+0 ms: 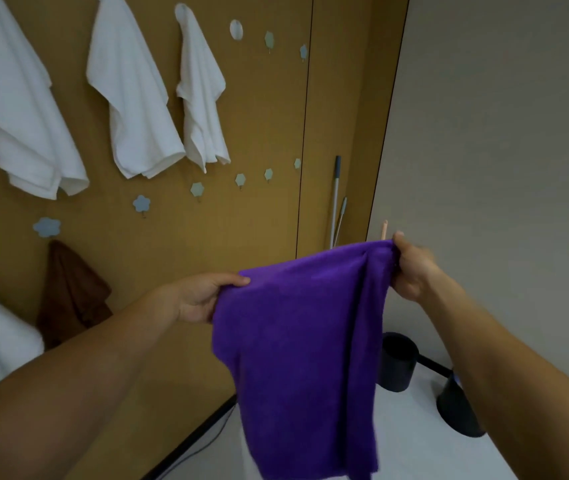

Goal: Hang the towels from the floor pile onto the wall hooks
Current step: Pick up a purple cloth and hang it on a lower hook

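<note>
Towels are partly hung, I think: three white towels (130,88) and a brown towel (72,292) hang on the wall, while the left hand (203,299) and right hand (411,268) each pinch a top corner of the purple towel (297,341), with empty flower hooks (197,189) still waiting.

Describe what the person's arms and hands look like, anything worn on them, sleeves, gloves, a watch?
Both forearms are bare as far as the picture shows, with no sleeve in view. The left hand and the right hand wear no gloves. No watch, bracelet or ring can be seen on either, though the right hand is a little blurred, so a small ring there could not be ruled out.
</note>
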